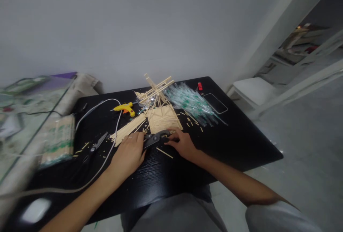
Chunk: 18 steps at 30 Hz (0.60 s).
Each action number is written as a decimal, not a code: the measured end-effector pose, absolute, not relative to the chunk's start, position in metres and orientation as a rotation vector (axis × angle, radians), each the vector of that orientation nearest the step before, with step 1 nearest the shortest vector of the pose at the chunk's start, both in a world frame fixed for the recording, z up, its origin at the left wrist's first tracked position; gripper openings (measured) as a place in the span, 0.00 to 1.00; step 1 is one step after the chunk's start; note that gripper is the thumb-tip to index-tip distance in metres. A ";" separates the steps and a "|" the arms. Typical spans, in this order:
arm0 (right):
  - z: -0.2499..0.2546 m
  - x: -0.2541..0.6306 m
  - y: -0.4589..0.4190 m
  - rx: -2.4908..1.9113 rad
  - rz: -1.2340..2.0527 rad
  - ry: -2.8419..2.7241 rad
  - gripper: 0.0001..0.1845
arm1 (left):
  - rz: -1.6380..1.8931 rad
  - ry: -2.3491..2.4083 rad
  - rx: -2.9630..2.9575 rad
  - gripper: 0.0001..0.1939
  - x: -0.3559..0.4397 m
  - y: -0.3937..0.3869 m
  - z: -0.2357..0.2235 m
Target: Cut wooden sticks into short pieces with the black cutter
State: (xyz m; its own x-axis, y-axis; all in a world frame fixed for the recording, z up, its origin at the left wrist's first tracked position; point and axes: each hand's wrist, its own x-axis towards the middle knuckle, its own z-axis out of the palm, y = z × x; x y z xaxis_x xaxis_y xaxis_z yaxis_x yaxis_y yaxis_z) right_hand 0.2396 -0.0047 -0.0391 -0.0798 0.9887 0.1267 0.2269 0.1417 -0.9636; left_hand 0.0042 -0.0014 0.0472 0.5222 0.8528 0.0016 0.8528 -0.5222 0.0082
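Note:
My left hand point(129, 152) and my right hand point(182, 143) meet over a dark grey cutter point(156, 137) on the black table point(235, 135). The left hand's fingers curl against the tool's left end; the right hand's fingers close on its right end. Just beyond the tool lies a flat panel of pale wooden sticks point(163, 118) with an upright stick frame point(157, 90) rising from its far edge. A loose bundle of long sticks point(128, 128) lies left of the panel. One short stick point(164, 152) lies between my hands.
A yellow glue gun point(124, 108) with a white cable point(107, 153) lies at the back left. Black scissors point(94, 147) rest left of my left hand. Clear wrappers point(191, 101), a phone point(215, 103) and a small red item point(199, 86) are at the back right. Packed sticks point(57, 141) lie far left.

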 end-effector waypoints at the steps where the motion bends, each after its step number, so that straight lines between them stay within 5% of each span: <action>1: -0.039 0.240 -0.004 -1.236 1.036 -1.485 0.27 | -0.004 1.526 2.776 0.16 0.008 -0.002 0.046; 18: -0.033 0.242 -0.004 -1.232 0.947 -1.609 0.16 | -0.095 1.551 2.844 0.10 0.027 -0.006 0.037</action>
